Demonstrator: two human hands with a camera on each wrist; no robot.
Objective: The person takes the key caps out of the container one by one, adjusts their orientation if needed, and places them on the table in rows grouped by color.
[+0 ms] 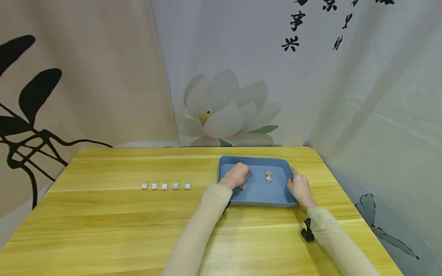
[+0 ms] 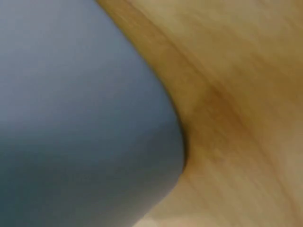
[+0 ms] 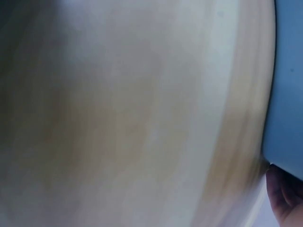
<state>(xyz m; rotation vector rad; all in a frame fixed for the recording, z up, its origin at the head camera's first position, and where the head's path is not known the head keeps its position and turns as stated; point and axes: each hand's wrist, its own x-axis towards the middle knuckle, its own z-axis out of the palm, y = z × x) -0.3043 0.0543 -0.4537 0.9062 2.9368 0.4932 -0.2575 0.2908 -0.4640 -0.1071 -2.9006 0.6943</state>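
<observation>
A small pale piece point(image 1: 248, 175), mostly hidden behind bent fingertips, is pinched by the left hand point(image 1: 237, 174) over the left part of a shallow, blue, rectangular tray with rounded corners point(image 1: 259, 197). Just below that hand a small tan block with a dark marking point(image 1: 243, 186) lies on the tray floor. Farther right in the tray, a second small tan block point(image 1: 268, 173) lies just beside a small, pale, irregular piece point(image 1: 268, 179). The right hand point(image 1: 300, 188) touches the tray's right wall; whether its fingers curl round the rim cannot be told. The right wrist view shows some of its fingers against the tray near a corner, while the left wrist view takes in only the tray's curved outer side and bare wood. To the left of the tray, well apart from it, five small, white, blocky pieces point(image 1: 164, 187) stand in a spaced row on the yellow wood-grain table point(image 1: 103, 230). Both arms wear cream sleeves point(image 1: 193, 237), and a black device point(image 1: 307, 232) sits at the right wrist. Behind the table hangs pale cloth point(image 1: 221, 38) printed with a white lotus point(image 1: 228, 111) and black characters point(image 1: 291, 44)
</observation>
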